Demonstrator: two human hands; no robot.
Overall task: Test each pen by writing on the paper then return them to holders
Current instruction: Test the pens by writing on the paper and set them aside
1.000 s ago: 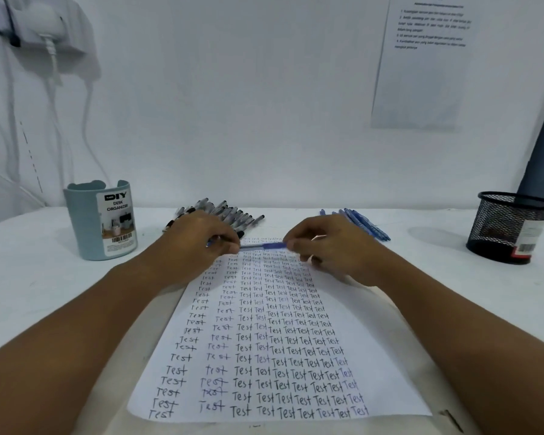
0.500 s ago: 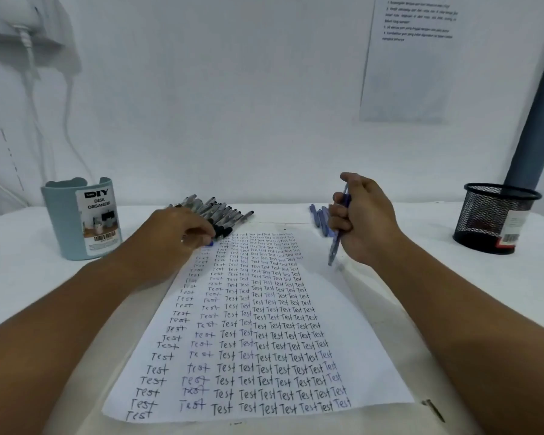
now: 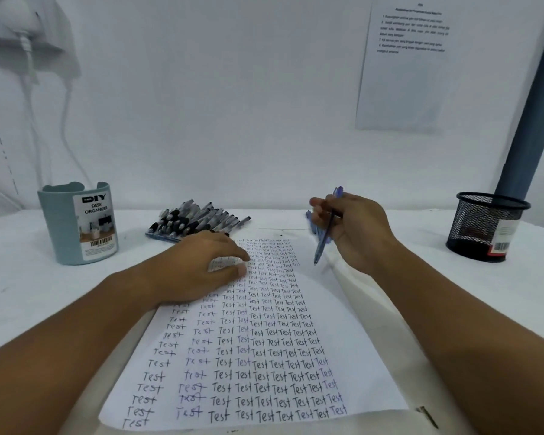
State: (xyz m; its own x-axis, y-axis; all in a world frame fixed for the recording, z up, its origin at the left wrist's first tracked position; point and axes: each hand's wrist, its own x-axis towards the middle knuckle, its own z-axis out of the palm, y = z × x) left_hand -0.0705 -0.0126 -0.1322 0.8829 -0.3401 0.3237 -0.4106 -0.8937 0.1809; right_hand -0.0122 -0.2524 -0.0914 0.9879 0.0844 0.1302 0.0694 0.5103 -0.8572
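Black pens point(image 3: 198, 219) heaped behind left hand point(image 3: 198, 265), organizer point(image 3: 79, 222) far left

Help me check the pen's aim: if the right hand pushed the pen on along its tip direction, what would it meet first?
The right hand holds the blue ballpoint pen tip down and slightly left. It would likely meet the white sheet of paper covered in handwritten "Test" near its right edge; depth is unclear, so possibly the white table beside it.

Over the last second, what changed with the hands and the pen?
Both hands held the blue pen level over the paper. The left hand let go and now rests on the sheet's upper left. The right hand kept the pen, lifted it to the right and holds it tip down above the paper's right edge. The pen piles, the organizer and the mesh cup stayed put.
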